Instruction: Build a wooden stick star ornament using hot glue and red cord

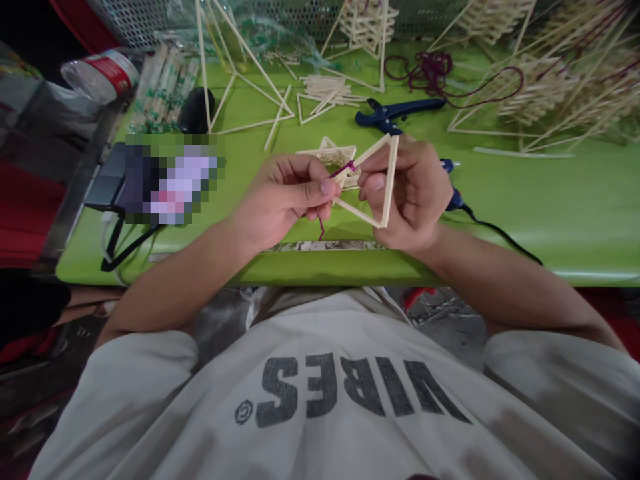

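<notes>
My left hand (287,200) is closed, thumb and fingers pinching one corner of a triangle of pale wooden sticks (391,177). Purple yarn (352,165) is looped at that corner, and its loose tail dangles below my left fingers. From behind the triangle's far side, my right hand (420,190) reaches with curled fingers; its fingertips are closed by the yarn loop. How much of the yarn lies between them is partly hidden. Just behind both hands, a small stick frame (327,153) rests on the green table (500,220).
Dark blue cutters (400,112) lie beyond my right hand, near a corded blue tool (454,199). Loose sticks (327,90), larger stick frames (250,80) and tangled purple yarn (425,70) spread across the back. A bottle (103,75) and stick bundles (163,90) are at left.
</notes>
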`<state>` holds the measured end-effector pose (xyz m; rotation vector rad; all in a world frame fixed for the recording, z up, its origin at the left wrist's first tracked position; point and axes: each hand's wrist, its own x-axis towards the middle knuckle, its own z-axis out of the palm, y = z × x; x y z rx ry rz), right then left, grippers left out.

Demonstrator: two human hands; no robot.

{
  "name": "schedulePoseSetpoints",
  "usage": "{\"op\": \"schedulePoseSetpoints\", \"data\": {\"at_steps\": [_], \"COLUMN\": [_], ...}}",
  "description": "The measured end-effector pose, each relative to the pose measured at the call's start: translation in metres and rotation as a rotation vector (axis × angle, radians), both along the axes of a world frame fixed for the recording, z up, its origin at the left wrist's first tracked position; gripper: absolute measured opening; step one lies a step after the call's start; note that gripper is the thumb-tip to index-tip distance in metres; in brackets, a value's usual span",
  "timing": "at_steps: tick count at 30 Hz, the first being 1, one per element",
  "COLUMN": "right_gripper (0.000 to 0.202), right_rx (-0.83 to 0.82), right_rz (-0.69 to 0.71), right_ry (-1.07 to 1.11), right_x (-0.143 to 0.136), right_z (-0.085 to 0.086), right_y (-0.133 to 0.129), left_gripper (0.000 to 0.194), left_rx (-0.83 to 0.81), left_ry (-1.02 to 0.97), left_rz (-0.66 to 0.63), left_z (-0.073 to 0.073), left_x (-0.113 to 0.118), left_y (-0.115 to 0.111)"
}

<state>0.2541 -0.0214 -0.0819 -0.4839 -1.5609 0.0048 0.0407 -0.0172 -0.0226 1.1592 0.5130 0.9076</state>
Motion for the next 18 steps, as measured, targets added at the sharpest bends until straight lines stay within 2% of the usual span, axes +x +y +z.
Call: {"op": "schedulePoseSetpoints", "data": {"at_steps": [5, 12, 14, 18], "right_gripper": [0.021, 0.017, 0.02, 0.045], "right_rx": [-0.02, 0.123, 0.076, -0.178], "right_rz": [0.04, 0.036, 0.04, 0.012], "right_ry": [-0.057, -0.128, -0.132, -0.16], "right_x": [0.0, -0.001, 0.0, 0.004], "right_z": [0.002, 0.01, 0.006, -0.001], "right_y": [-0.001, 0.003, 0.003, -0.001], "left_gripper": [0.048, 0.047, 0.051, 0.055], "left_rx": [-0.016, -0.02, -0.016, 0.007], "left_ry": [0.0, -0.002, 0.021, 0.026], "left_rz": [-0.012, -0.011, -0.005, 0.002], "left_z": [0.0, 0.0, 0.001, 0.002], "left_x": [0.0, 0.002, 0.002, 0.003], "left_y": [0.0, -0.001, -0.002, -0.004]}}
